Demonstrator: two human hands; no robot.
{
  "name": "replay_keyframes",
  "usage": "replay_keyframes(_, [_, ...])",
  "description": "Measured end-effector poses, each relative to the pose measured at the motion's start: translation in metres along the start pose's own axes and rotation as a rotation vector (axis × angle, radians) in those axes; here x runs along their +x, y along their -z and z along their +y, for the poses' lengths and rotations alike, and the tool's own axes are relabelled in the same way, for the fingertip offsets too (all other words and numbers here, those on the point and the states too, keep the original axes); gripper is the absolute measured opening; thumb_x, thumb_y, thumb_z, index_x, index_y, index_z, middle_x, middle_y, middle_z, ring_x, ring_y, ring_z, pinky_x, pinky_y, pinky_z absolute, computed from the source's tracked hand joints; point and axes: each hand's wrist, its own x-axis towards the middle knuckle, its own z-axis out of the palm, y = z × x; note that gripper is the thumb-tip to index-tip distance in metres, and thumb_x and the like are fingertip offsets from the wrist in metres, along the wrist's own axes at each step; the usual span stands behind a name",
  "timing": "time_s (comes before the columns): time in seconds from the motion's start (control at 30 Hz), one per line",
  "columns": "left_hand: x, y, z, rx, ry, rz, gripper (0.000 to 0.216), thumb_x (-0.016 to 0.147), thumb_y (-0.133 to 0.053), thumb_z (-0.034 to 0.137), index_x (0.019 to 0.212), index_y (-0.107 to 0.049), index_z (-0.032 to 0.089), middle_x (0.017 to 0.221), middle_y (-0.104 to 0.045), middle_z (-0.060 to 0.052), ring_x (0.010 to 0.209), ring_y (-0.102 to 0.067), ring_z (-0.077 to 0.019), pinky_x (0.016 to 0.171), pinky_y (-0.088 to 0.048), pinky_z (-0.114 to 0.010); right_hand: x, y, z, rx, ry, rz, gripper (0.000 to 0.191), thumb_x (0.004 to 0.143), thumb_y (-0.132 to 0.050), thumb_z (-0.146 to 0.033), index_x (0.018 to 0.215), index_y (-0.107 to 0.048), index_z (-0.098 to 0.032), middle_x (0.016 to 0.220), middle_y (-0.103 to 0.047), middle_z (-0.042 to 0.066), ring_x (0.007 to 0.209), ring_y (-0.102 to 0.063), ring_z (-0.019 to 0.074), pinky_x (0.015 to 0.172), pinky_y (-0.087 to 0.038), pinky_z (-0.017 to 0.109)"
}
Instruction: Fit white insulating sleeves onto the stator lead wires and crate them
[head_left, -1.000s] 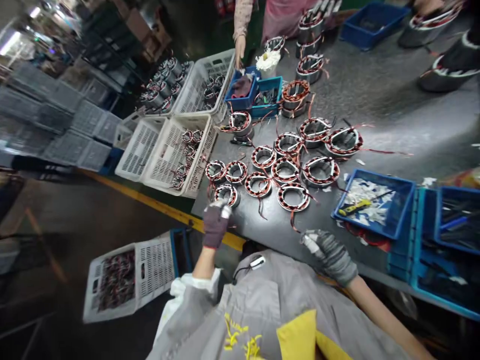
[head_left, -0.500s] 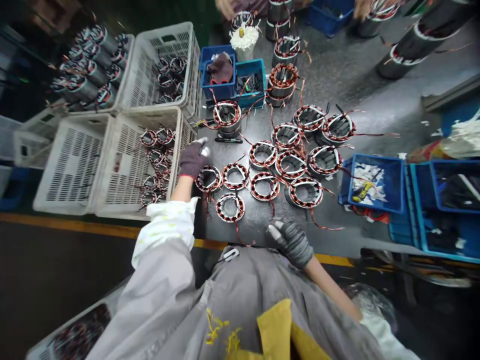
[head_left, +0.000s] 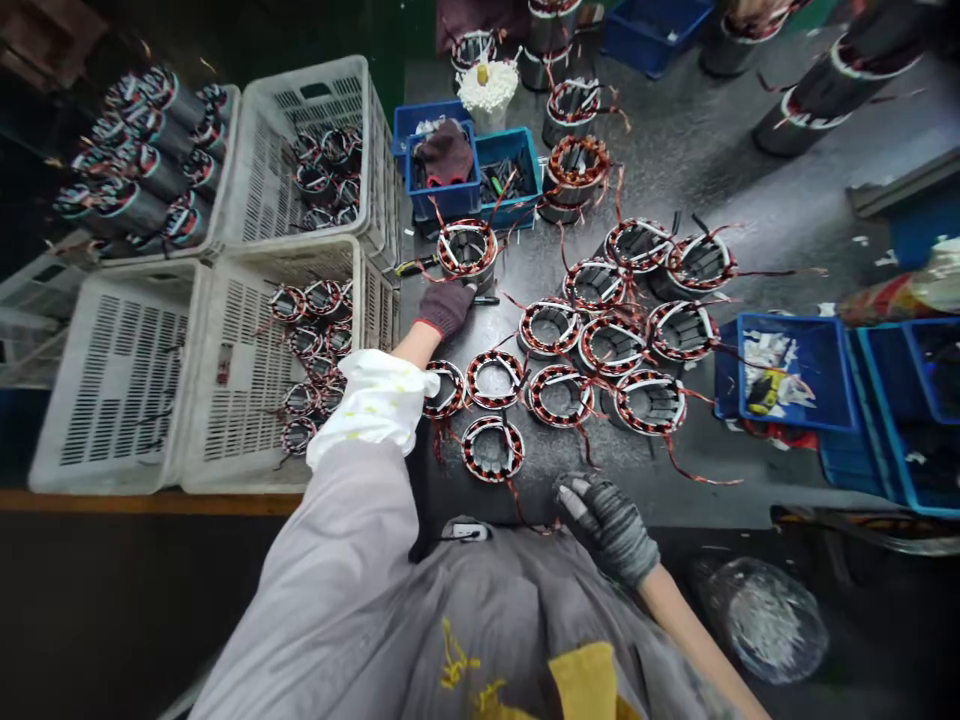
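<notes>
My left hand (head_left: 445, 306), in a dark glove, reaches out over the dark table (head_left: 750, 190) and rests just below a taller wound stator (head_left: 467, 250) and a small dark tool (head_left: 486, 299) beside it; its fingers are curled, and what they hold is hidden. My right hand (head_left: 609, 518), in a grey glove, lies at the table's near edge with fingers loosely bent and nothing seen in them. Several flat copper-wound stator rings (head_left: 493, 447) lie between the two hands.
White slotted crates (head_left: 247, 370) holding stators stand to the left of the table. Small blue bins (head_left: 480, 170) sit at the back, larger blue trays (head_left: 795, 370) at the right. More stators (head_left: 637, 245) crowd the table's middle. A plastic bag (head_left: 765, 620) lies lower right.
My left hand has moved away from the near stator rings, forward to the taller stator at the back. My right hand stayed at the table's edge. The view swung left and steadied.
</notes>
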Motion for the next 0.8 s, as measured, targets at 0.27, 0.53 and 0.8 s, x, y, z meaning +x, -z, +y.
replay_keyframes(0.27, [0.006,-0.018,-0.004,0.006,-0.004,0.053,0.054,0.109,-0.028,0.018,0.140,-0.069,0.005,0.135,-0.072,-0.030,0.133,-0.064,-0.0412,0.113,-0.040,-0.058,0.014,0.001,-0.014,0.139,-0.238,-0.153,0.029,0.112,-0.055,-0.026,0.118,-0.083,-0.024,0.113,-0.086,0.010,0.111,-0.082,0.0246,0.100,-0.066,0.036])
replay_keyframes(0.53, [-0.006,-0.046,-0.043,-0.108,-0.157,0.094,0.058,0.104,-0.041,0.022,0.160,-0.058,0.018,0.166,-0.054,-0.022,0.159,-0.041,-0.0406,0.130,-0.023,-0.066,0.010,0.018,-0.008,0.102,-0.240,-0.174,0.028,0.111,-0.056,-0.026,0.119,-0.082,-0.023,0.116,-0.086,0.011,0.113,-0.082,0.0254,0.101,-0.065,0.037])
replay_keyframes(0.8, [-0.003,-0.030,-0.031,-0.063,0.059,-0.081,0.059,0.099,-0.057,0.026,0.155,-0.061,0.009,0.151,-0.065,-0.028,0.134,-0.065,-0.0404,0.112,-0.048,-0.051,-0.008,0.012,-0.001,0.080,-0.206,-0.094,0.029,0.109,-0.054,-0.025,0.115,-0.082,-0.027,0.112,-0.086,0.010,0.110,-0.081,0.0248,0.100,-0.065,0.038])
